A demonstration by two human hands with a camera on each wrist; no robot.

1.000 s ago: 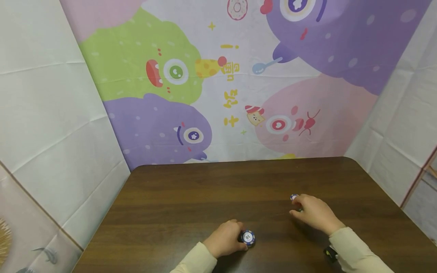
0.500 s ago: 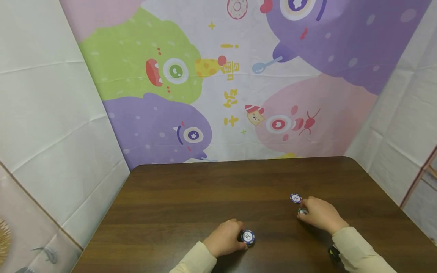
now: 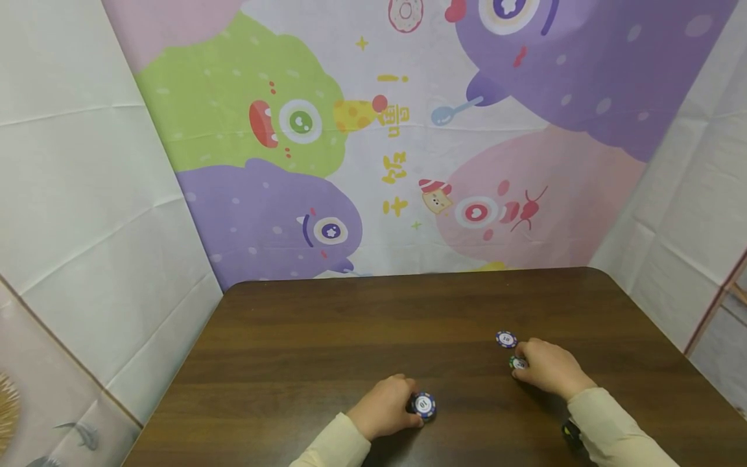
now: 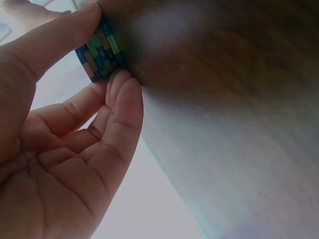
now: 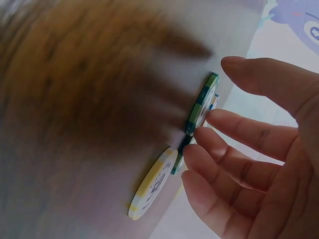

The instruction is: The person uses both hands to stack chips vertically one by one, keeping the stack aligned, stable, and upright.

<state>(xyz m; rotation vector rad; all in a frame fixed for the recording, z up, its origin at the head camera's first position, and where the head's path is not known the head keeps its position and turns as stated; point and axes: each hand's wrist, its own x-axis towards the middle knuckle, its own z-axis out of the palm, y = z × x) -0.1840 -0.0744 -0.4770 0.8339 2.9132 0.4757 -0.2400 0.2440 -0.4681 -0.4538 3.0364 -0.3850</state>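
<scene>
Well inside table's far edge (image 3: 408,277), chips (image 3: 423,405)

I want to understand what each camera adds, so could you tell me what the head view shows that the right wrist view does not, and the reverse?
Only the head view: the left grip holding a chip stack with a blue-edged chip on top.
Only the right wrist view: a yellow-edged chip near the right grip.
Both: the right grip, a green-edged chip, the table and some of the patterned cloth.
</scene>
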